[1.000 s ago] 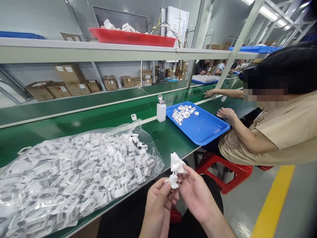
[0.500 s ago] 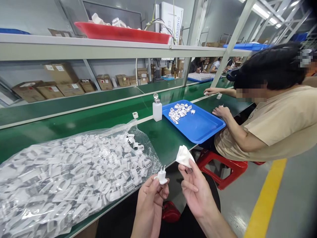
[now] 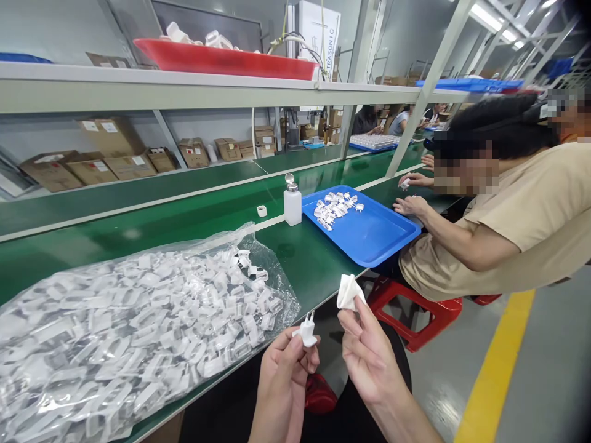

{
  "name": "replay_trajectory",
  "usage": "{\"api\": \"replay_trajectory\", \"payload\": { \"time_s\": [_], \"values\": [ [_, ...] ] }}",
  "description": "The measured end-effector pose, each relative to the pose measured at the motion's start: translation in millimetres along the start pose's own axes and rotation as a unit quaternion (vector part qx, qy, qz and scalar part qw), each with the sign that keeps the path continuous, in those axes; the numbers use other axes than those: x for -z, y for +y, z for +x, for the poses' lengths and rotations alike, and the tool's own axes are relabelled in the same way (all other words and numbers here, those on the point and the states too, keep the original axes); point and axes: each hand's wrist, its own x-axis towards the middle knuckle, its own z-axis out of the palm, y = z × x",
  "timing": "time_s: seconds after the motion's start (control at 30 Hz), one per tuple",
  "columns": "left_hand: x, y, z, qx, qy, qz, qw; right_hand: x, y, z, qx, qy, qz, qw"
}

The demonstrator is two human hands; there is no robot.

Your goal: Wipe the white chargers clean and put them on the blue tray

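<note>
Between the thumb and fingers of my left hand [image 3: 287, 375] is a white plug housing [image 3: 306, 330], its two pins pointing up. My right hand [image 3: 369, 351] pinches a folded white cloth [image 3: 349, 293] a little to the right, apart from the plug housing. Both hands are in front of the bench edge, above my lap. To the left, a clear plastic bag [image 3: 281, 264] full of similar white plug housings [image 3: 152, 320] lies on the green bench [image 3: 318, 271]. Several more plug housings [image 3: 333, 209] are grouped in a blue tray [image 3: 383, 237].
A white pump bottle [image 3: 292, 203] stands beside the tray. One white piece [image 3: 261, 211] lies on the green belt [image 3: 221, 215]. A co-worker [image 3: 484, 209] sits at right near a red stool [image 3: 425, 320]. Overhead, a shelf [image 3: 231, 92] holds a red tray [image 3: 221, 61].
My hands have shifted slightly right, still holding the plug housing and cloth. The lone piece on the belt has moved right. The co-worker's far hand has drawn closer to their other hand.
</note>
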Motion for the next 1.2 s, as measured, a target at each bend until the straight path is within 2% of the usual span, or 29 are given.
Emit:
{"api": "replay_trajectory", "payload": {
  "time_s": [0.23,0.53,0.9,1.2],
  "values": [
    [2.3,0.0,1.3,-0.012,-0.002,0.006,1.0,-3.4,-1.4,-1.6,0.002,-0.002,0.037,0.999],
    [-0.4,1.1,-2.4,-0.013,0.016,0.009,1.0,0.4,1.9,-1.5,0.01,0.007,0.032,0.999],
    [3.4,0.3,-3.3,-0.007,0.01,-0.006,1.0,-1.7,-1.7,-5.8,-0.001,-0.033,0.029,0.999],
    [4.2,1.3,-3.1,-0.01,0.014,-0.003,1.0,-3.4,-4.3,-4.7,-0.016,-0.007,0.022,1.0]
  ]
}}
